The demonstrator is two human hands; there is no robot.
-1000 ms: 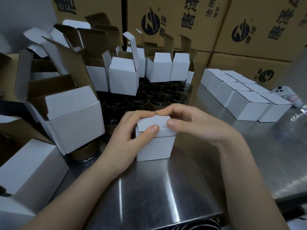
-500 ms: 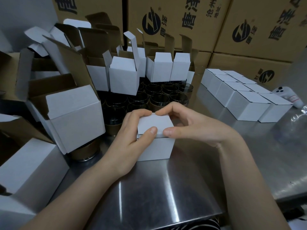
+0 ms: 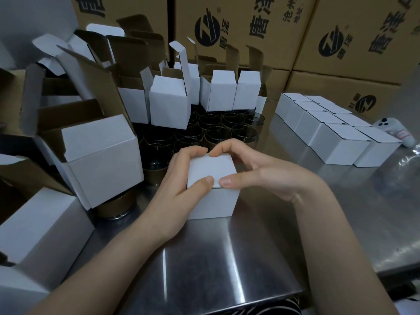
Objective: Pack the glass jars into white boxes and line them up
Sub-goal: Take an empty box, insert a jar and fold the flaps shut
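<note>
Near the bench's (image 3: 227, 258) front edge stands a white box (image 3: 211, 171) with its lid folded flat, so this one looks all but packed. Behind it, many glass jars (image 3: 216, 130) wait unboxed mid-bench, with open boxes (image 3: 170, 105) standing beyond them. Toward the far right edge, two rows of closed boxes (image 3: 336, 133) are already lined up; I judge much work remains.

The left hand (image 3: 179, 189) curls round the box's left side, thumb on the lid. The right hand (image 3: 256, 176) arches over it, thumb and fingertips pressing the lid's edges.
</note>
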